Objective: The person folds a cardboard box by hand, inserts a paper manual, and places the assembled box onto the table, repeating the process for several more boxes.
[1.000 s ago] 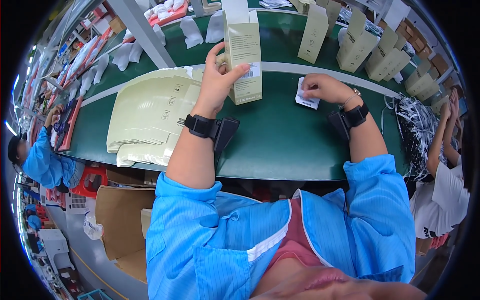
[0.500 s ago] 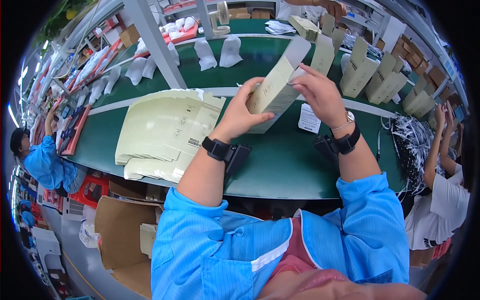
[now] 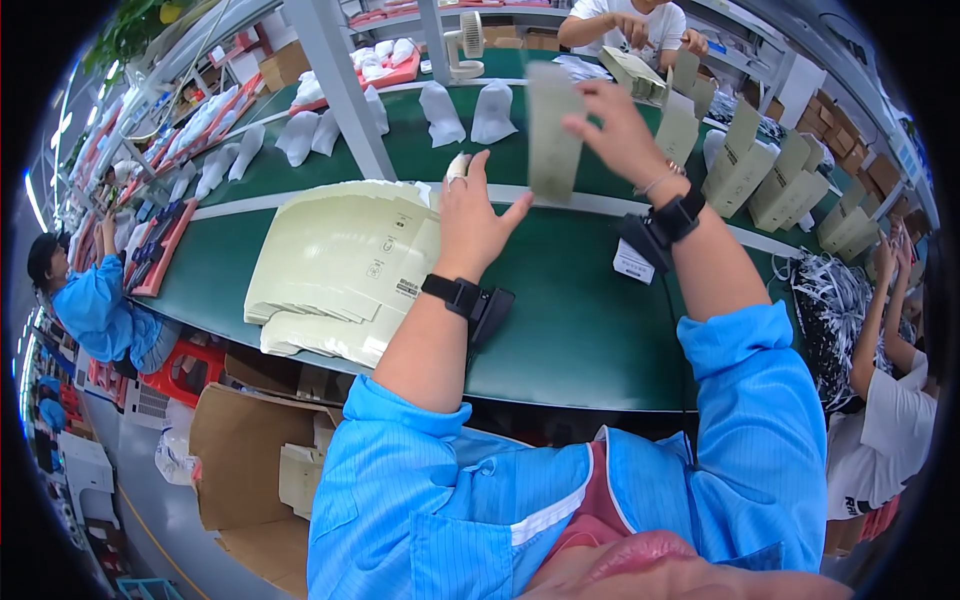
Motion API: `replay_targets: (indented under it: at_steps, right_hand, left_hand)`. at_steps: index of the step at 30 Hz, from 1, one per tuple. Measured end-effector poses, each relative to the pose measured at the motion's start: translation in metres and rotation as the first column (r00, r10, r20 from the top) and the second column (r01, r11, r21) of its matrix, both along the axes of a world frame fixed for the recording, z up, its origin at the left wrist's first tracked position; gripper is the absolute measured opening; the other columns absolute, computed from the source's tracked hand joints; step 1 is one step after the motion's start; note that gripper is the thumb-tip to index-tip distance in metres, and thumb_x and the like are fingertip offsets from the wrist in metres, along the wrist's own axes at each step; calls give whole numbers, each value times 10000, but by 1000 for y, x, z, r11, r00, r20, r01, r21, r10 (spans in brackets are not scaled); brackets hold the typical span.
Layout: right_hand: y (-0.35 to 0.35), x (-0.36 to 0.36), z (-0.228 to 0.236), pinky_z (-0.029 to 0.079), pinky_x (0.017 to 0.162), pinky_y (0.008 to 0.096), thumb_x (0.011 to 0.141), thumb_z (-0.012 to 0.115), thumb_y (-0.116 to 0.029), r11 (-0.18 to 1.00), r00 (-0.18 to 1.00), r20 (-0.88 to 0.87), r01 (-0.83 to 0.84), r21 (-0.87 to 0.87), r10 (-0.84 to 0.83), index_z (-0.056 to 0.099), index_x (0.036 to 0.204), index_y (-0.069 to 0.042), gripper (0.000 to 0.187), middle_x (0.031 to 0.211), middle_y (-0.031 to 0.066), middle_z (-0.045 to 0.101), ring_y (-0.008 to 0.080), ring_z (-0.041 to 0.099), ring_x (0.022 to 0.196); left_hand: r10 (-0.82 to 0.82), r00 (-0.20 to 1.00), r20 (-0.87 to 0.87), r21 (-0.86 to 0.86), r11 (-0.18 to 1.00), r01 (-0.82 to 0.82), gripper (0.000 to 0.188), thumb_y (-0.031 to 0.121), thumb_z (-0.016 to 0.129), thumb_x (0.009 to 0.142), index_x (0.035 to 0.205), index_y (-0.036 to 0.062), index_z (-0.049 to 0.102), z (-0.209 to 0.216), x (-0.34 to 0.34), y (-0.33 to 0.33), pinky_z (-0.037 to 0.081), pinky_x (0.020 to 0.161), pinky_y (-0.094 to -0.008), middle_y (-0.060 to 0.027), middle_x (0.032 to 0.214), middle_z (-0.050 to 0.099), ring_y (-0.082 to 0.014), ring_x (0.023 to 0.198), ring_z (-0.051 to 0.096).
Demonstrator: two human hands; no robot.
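A tall pale-green carton (image 3: 553, 150), smeared by motion, stands upright over the far side of the green bench. My right hand (image 3: 622, 135) grips its right side, fingertips on the upper part. Apart from the carton, my left hand (image 3: 472, 215) is raised with fingers spread and nothing in it. Left of that hand lies a fanned stack of flat pale-green carton blanks (image 3: 335, 260). A small white printed card (image 3: 633, 263) rests on the bench beneath my right wrist, partly covered by the wrist strap's black box.
Several open cartons (image 3: 738, 170) stand along the right. White wrapped pieces (image 3: 493, 112) sit on the far belt beside a metal post (image 3: 335, 85). Shredded strips (image 3: 840, 310) heap at the right. Co-workers are at left, right and far side; a cardboard box (image 3: 240, 470) is below left.
The carton has moved away from me, farther over the bench, with my right hand. My left hand has let go of it and spread its fingers.
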State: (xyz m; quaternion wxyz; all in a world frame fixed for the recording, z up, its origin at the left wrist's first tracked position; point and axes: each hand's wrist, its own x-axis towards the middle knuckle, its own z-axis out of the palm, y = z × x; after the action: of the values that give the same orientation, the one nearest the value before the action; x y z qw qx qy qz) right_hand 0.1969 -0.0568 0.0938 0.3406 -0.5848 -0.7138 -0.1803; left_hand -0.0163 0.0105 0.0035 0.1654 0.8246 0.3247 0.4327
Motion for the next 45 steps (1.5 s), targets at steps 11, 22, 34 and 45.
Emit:
replay_targets:
  at_steps: [11,22,34,45]
  right_hand:
    - [3,49,-35,359,992,386,811,623,-156,909,944,-77,328,256,-320,568,1123,-35,339,1237,139,491,315,443,1183]
    - [-40,-37,-84,414,937,365,805,629,-117,900,939,-340,-192,-392,52,527,1180,-86,389,1209,123,501,290,506,1097]
    - [-35,-78,-77,479,650,228,835,604,-33,906,570,-819,-308,-289,-68,361,1368,-71,588,955,63,576,108,555,767]
    - [-56,-61,-25,460,842,275,878,604,-185,988,699,-710,-154,-32,86,270,1434,-77,657,1190,102,512,155,537,1021]
  left_hand:
    - [201,721,-663,-7,962,-274,674,435,727,713,1271,158,470,-21,-12,24,242,972,-668,-155,1194,545,-354,1249,384]
    - [82,847,-526,0,995,-97,608,112,730,693,1250,154,491,-17,-8,25,469,798,-434,-147,1032,575,-333,958,569]
    - [-390,912,129,204,910,361,603,127,700,704,1265,139,481,0,0,8,409,896,-452,-241,1095,534,-386,1041,504]
    - [-229,972,47,327,923,201,1128,361,881,420,1387,233,314,36,-31,1,285,1013,-516,-289,1299,355,-453,1202,339]
